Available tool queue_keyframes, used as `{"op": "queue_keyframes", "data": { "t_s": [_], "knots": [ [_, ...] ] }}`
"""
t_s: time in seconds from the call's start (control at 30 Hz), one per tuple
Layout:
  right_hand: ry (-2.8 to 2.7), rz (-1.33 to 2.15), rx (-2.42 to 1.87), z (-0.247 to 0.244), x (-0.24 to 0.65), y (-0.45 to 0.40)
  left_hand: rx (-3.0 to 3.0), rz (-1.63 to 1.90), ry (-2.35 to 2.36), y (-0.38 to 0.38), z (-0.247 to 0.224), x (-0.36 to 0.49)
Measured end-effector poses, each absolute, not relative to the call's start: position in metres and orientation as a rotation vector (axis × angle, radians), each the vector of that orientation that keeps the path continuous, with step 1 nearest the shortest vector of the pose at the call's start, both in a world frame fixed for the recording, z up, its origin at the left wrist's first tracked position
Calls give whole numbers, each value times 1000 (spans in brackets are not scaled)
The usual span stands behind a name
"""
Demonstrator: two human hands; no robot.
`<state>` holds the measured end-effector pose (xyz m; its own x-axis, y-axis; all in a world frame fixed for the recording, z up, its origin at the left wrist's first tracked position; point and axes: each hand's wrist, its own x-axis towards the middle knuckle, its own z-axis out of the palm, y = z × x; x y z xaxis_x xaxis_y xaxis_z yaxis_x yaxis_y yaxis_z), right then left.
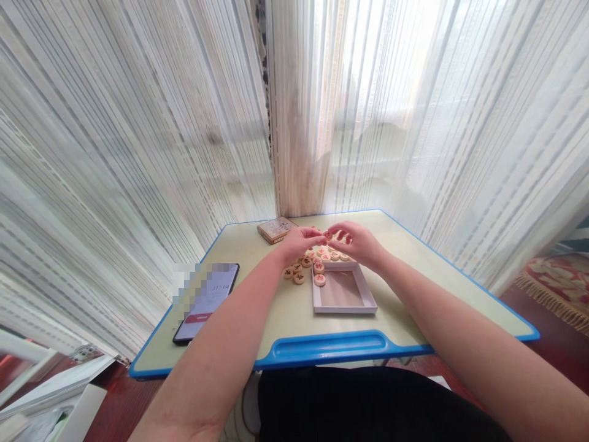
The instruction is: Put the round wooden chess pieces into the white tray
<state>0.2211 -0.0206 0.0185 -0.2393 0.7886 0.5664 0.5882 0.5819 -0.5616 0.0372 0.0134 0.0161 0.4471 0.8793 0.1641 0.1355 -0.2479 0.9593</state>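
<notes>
My left hand (302, 240) and my right hand (358, 242) meet above the far middle of the table. Between their fingertips is a round wooden Chinese chess piece (327, 235) with red marking, and both hands pinch it. Under and around them lie several more pieces, some red and some black, such as a black-marked piece (299, 278). Just nearer to me stands a shallow white box (345, 310). Along its left inner side sit a few red-marked pieces, the nearest one (319, 280) face up. My hands partly hide the pieces behind them.
A phone (207, 304) with a lit screen lies at the table's left. A patterned flat box (276, 229) rests at the back left. The table (423, 294) has a blue rim and a moulded front groove (329, 347). Striped curtains (184, 123) hang behind.
</notes>
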Motion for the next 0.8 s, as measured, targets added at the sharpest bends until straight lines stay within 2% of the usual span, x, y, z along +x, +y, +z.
{"op": "queue_keyframes", "data": {
  "t_s": [0.33,0.5,0.8],
  "knots": [
    [-1891,437,-1148,31,220,-30,1561,868,835,14,19,34],
    [-2163,636,-1152,39,217,-42,1503,920,939,18,17,31],
    [-2527,535,-1164,31,208,-45,1492,928,982,20,15,29]
  ]
}}
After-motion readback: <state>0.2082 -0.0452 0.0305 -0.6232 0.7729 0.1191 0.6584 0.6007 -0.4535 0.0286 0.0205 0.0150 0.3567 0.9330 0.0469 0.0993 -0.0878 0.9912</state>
